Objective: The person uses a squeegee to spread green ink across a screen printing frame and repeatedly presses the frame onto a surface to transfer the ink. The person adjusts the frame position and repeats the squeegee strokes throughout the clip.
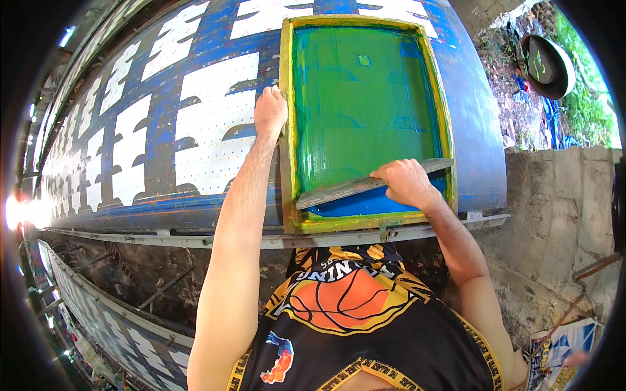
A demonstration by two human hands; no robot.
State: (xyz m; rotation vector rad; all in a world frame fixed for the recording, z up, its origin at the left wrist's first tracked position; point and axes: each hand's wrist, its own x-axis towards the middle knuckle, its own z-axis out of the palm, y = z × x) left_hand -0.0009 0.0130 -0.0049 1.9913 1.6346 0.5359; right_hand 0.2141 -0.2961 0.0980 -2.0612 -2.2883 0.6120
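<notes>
A screen-printing frame with yellow-stained rims and a green mesh lies on the long printing table, blue ink showing along its lower part. My left hand is closed at the frame's left side; what its fingers hold is hidden. My right hand grips a long grey squeegee, which lies slightly slanted across the lower mesh, right end higher. White cut fabric pieces with small coloured dots lie in rows on the blue-stained table to the left.
A metal rail runs along the table's near edge. A second table with pieces stands at lower left. A round basin and plants are at upper right, a concrete surface at right, printed sheets at lower right.
</notes>
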